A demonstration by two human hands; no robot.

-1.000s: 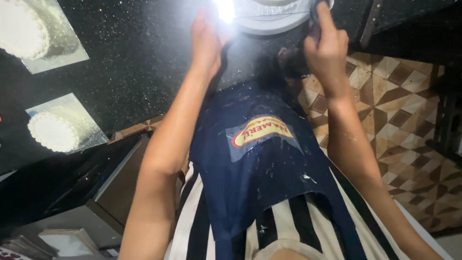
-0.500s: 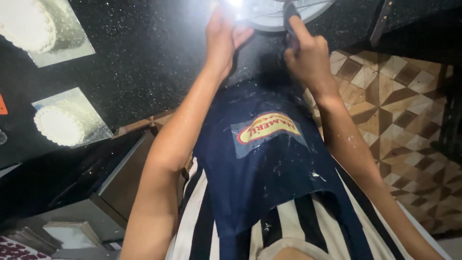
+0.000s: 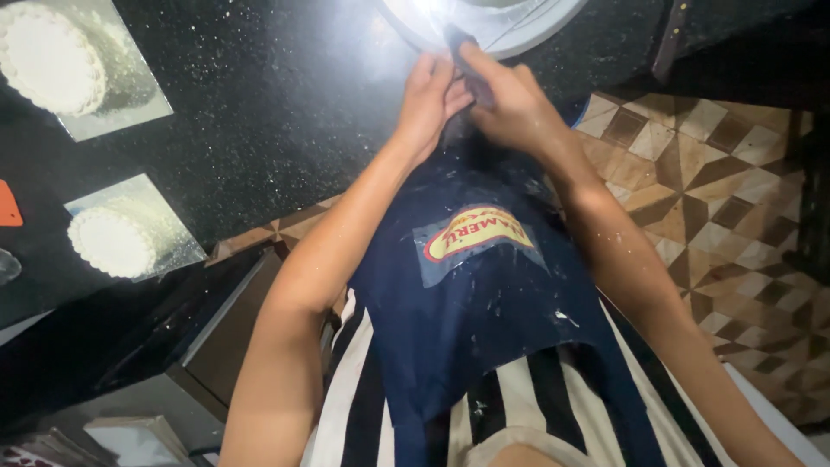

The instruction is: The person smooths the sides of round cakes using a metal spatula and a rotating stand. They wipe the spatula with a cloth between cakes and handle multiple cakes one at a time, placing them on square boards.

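Observation:
My left hand (image 3: 428, 104) and my right hand (image 3: 510, 108) meet at the top of the head view, fingers touching. Both pinch a small dark piece of cloth (image 3: 464, 54), which looks like the lower edge of my dark blue apron (image 3: 484, 311), though I cannot tell for sure. The cloth is held up against the rim of a white round bowl (image 3: 527, 26) under a bright glare. The apron is dusted with white specks and hangs over a black-and-white striped shirt (image 3: 363, 406).
A black speckled counter (image 3: 259, 112) fills the left. On it lie two white fluted rounds on silvery squares, one (image 3: 52, 56) at top left and another (image 3: 112, 242) lower down, beside an orange scrap (image 3: 9, 203). A dark cabinet (image 3: 216, 329) stands below. Patterned floor tiles (image 3: 709, 190) lie to the right.
My hands were apart at the bowl's sides a second ago. They have come together in the middle and now pinch the dark cloth between them.

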